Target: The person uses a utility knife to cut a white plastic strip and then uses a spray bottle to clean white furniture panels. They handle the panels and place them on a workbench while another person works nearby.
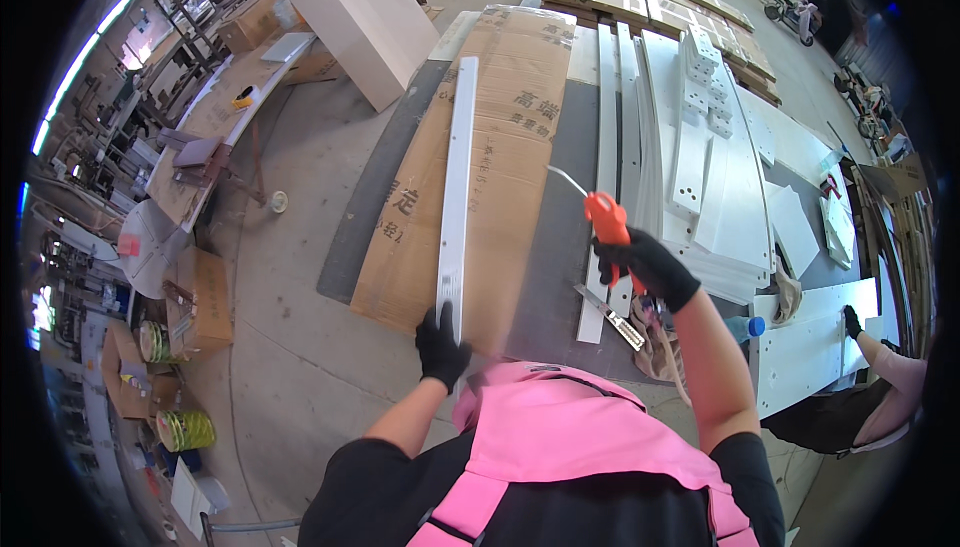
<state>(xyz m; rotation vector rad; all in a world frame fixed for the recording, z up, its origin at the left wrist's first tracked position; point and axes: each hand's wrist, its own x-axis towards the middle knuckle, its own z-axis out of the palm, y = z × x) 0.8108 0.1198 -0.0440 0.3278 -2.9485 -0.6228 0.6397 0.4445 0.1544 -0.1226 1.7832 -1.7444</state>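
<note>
A long, narrow white panel strip [458,177] with small holes along it lies lengthwise on a flattened cardboard sheet [515,147]. My left hand [442,349], in a black glove, grips the near end of this strip, with its fingers against the strip's face and edge. Raised over the table to the right, my right hand [650,265], also black-gloved, is closed around an orange air blow gun [606,222]. The gun's thin, bent nozzle points up and left toward the cardboard. A pale hose [683,382] hangs below that hand.
Near my right hand lie a utility knife [612,317] and a bottle with a blue cap [755,327]. Stacked white panels [655,137] stand to the right, with drilled pieces on top. A co-worker's gloved hand [853,323] touches a white panel [810,347]. A large box [365,22] stands far left.
</note>
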